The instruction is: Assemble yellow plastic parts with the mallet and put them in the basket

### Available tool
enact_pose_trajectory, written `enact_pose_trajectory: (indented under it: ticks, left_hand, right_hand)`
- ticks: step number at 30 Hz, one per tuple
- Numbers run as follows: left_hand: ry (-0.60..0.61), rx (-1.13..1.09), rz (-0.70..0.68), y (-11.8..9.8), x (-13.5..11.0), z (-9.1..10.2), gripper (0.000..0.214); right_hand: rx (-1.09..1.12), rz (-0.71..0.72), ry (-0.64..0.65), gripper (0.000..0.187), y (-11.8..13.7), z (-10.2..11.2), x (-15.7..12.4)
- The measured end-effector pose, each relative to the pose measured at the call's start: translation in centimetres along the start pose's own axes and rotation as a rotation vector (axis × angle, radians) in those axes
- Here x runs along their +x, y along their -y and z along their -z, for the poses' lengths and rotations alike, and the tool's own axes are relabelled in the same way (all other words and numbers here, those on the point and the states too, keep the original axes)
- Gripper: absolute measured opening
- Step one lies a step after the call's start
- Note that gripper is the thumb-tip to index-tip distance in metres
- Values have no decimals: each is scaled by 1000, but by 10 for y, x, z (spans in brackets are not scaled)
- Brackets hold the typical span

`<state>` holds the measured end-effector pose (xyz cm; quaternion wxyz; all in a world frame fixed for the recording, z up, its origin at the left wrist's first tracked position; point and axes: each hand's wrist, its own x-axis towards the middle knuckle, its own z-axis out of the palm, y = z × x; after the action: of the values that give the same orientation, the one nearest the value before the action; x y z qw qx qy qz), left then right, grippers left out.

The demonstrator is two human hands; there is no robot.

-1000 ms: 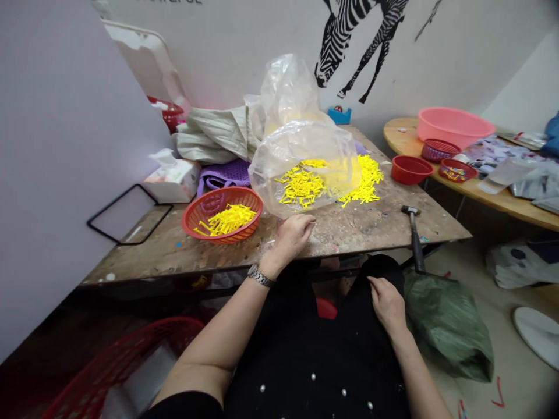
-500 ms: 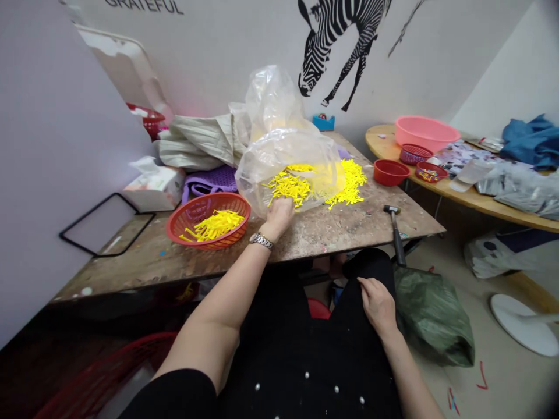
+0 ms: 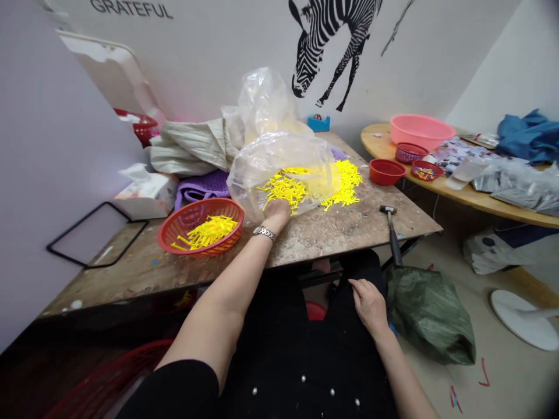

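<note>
Left hand (image 3: 276, 215) placed at the mouth of the clear bag (image 3: 279, 148), by yellow pieces (image 3: 286, 191) heaped inside, on the worktop (image 3: 332, 233); its grip, hidden, cannot be told. Right hand (image 3: 369, 304) rested on thigh (image 3: 364, 265), grip released.

"GRATEFUL" lettering (image 3: 131, 9) on wall (image 3: 209, 58)

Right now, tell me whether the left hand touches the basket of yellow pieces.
Apart. The head view shows the table between the basket's right rim and the left hand.
</note>
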<state>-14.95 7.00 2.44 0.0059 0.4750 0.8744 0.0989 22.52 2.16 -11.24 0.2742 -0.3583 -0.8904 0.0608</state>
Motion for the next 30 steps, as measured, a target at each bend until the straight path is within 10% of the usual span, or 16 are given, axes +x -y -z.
enact_pose_trajectory:
  ticks: [30]
  left_hand:
    - [-121,-231,37,19,-7,-1,28]
  right_hand:
    - [85,17,167,27,13,-38,16]
